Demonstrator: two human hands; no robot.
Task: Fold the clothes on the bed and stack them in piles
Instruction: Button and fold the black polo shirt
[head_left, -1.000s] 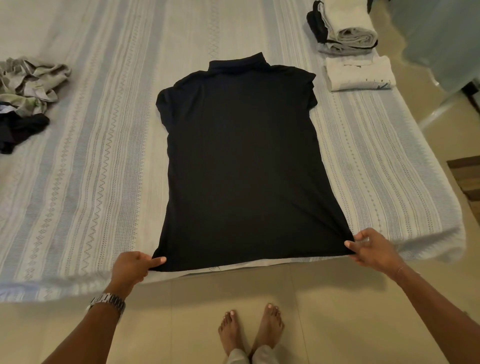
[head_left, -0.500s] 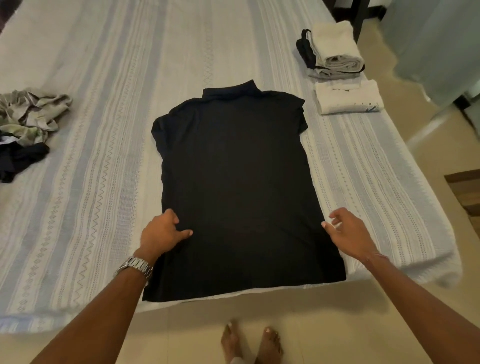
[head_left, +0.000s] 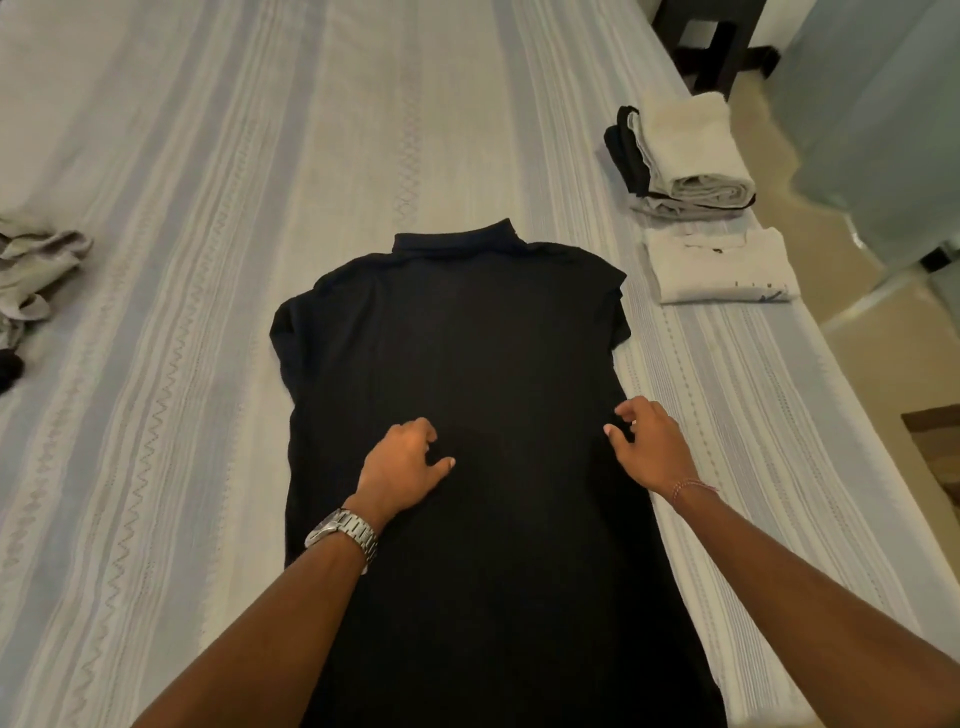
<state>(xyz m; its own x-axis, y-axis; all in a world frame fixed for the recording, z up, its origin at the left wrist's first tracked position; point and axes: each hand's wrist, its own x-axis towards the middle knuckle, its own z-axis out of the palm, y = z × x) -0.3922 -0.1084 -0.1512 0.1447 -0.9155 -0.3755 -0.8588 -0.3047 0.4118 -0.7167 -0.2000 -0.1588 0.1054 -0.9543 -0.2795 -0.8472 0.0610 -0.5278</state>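
The black polo shirt (head_left: 457, 415) lay flat, collar away from the person, its hem running off the bottom of the view toward the near edge of the bed (head_left: 208, 260). Its long axis ran straight from near edge to far, in line with both forearms. The left hand (head_left: 402, 467) rested on the cloth left of the shirt's midline, fingers loosely curled and gripping nothing. The right hand (head_left: 644, 447) sat over the shirt's right side seam, fingers likewise slack and apart, and whether they touched the fabric could not be told. Both hands were level with each other at about mid-body, with the sleeves and collar further out; the right hand was the nearer to an edge of the garment, so a lengthwise fold would likely start there.

Half a second earlier the hands had been lower, at the two side seams nearer the hem; a second earlier they had pinched the hem corners. The left hand had since moved inward onto the panel.

Beyond, by the right edge of the bed, lay a folded white shirt (head_left: 722, 267), and further on a stack of folded clothes (head_left: 680, 156). At the left edge lay a heap of unfolded garments (head_left: 36, 270).
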